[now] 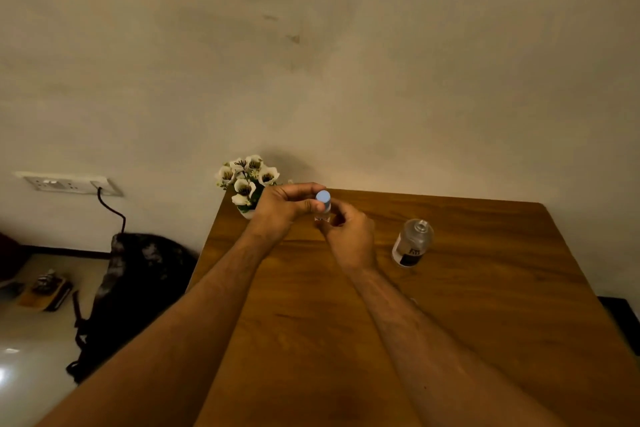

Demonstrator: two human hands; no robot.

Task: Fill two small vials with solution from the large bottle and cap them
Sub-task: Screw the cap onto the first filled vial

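A small clear vial point(322, 215) with a pale blue cap point(322, 196) is held upright above the far part of the wooden table point(450, 305). My left hand point(282, 206) pinches the cap from the left with thumb and fingers. My right hand point(349, 234) grips the vial's body from below and to the right, hiding most of the glass. The large clear bottle point(412, 243), with a white and black label, stands uncapped on the table to the right of my hands. A second vial is not in sight.
A small pot of white artificial flowers point(247, 180) stands at the table's far left corner, just behind my left hand. A dark bag point(138, 281) sits on the floor left of the table, under a wall socket point(69, 182) with a cable.
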